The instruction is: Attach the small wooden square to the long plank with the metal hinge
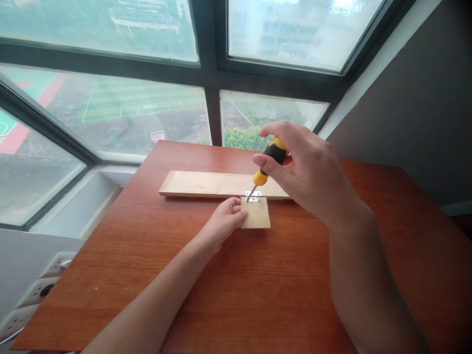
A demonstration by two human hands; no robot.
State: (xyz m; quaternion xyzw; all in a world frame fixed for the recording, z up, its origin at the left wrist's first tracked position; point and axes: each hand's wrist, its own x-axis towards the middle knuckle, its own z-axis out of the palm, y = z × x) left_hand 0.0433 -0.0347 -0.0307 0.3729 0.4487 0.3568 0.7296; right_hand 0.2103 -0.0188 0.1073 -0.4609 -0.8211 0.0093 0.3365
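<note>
My right hand (306,167) grips a yellow and black screwdriver (276,151) by its handle, the shaft slanting down to the left. Its tip meets the near leaf of a silver hinge (253,196), at that leaf's left side. The hinge spans a long pale wooden board (206,184) and a small square wooden piece (257,216) in front of it. With thumb and fingers, my left hand (227,220) pinches the left edge of the small piece. Whether a screw sits under the tip is too small to tell.
Both wooden parts rest on a reddish-brown table (236,295). Dark-framed windows (212,113) rise behind the table's far edge, and a grey wall (409,103) stands at the right. Power sockets (39,290) line the wall at the lower left.
</note>
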